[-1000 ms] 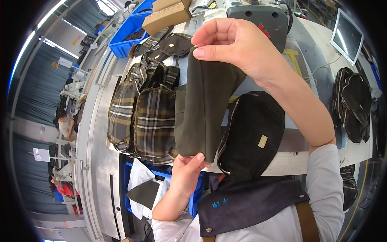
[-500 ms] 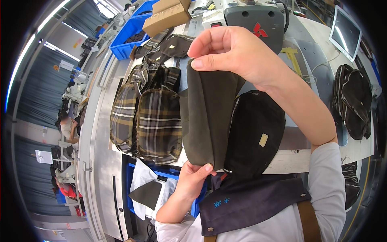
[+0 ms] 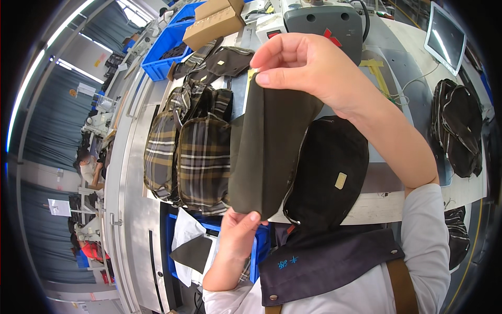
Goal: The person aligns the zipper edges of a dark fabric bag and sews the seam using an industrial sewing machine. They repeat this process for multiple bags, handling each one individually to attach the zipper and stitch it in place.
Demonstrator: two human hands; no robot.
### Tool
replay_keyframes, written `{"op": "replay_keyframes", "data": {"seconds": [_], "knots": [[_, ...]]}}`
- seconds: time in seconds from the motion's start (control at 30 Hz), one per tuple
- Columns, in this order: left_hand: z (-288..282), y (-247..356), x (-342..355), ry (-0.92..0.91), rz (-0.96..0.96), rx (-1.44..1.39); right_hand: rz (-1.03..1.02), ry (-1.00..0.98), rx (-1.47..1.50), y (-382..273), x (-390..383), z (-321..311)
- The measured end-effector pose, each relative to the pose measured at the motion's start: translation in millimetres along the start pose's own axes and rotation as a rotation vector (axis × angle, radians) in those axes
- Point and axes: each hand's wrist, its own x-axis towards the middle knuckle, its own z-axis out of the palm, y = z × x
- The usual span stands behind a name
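A dark olive fabric piece [image 3: 264, 152] stretches upright between my hands, with a lengthwise fold down it. My right hand [image 3: 293, 68] pinches its top corner between thumb and fingers. At the bottom edge, my left hand [image 3: 239, 230] grips it with the thumb on top. A dark rounded bag panel [image 3: 334, 162] lies directly to its right, a zipper edge running between them; a small tan patch sits on this panel. Whether the two are sewn together I cannot tell. Left of the fabric rests a plaid bag [image 3: 206, 162] in brown, black and white.
A grey sewing machine head [image 3: 324, 31] stands at the far side. Blue bins [image 3: 157, 55] and a cardboard box [image 3: 214, 23] are at the far left. Below the table edge is a blue bin [image 3: 261, 246] with fabric pieces. Dark bags [image 3: 457, 128] and a tablet [image 3: 445, 39] are right.
The fabric's lower end has shifted slightly left with my left hand. My right hand has moved a little right, and the fold now shows nearer the middle.
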Motion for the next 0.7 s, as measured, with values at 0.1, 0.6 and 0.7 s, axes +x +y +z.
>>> {"op": "replay_keyframes", "data": {"seconds": [0.1, 0.6, 0.7], "knots": [[1, 18, 7, 0.016, 0.143, 0.058, -0.003, 0.042, -0.013, -1, -3, -8], [26, 132, 102, 0.111, 0.537, 0.406, 0.124, 0.142, 0.229, -3, -71, -12], [40, 144, 115, 0.123, 0.606, 0.433, 0.159, 0.120, 0.310, -5, -81, -8]]}}
